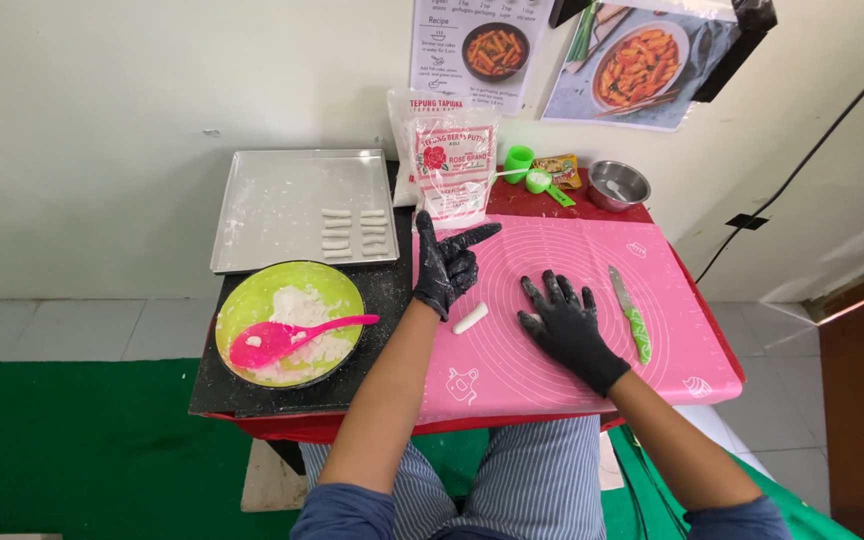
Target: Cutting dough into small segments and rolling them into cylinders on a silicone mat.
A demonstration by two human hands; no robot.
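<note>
Neither hand gripped anything: the left hand (447, 268), in a black glove dusted with flour, was raised just above the pink silicone mat (592, 300) with thumb and forefinger stretched apart and the other fingers curled, while the right hand (569, 330) lay flat on the mat, fingers spread. Between them, nearer the left hand and apart from both, a short white dough stick (470, 318) rested on the mat at a slant. It looked soft and light, likely a little tacky, so it would probably dent or bend if pinched hard; a gentle hold along its middle with floured fingertips seemed safest. Just right of the right hand lay a small knife with a green handle (630, 315). To the left, on a dark board, a green bowl (242, 300) held flour and a pink spoon (282, 338), and behind it a metal tray (272, 205) carried two short rows of cut dough pieces (354, 232). A flour bag (455, 170), green measuring cups (527, 170) and a small steel bowl (619, 185) stood at the back.
</note>
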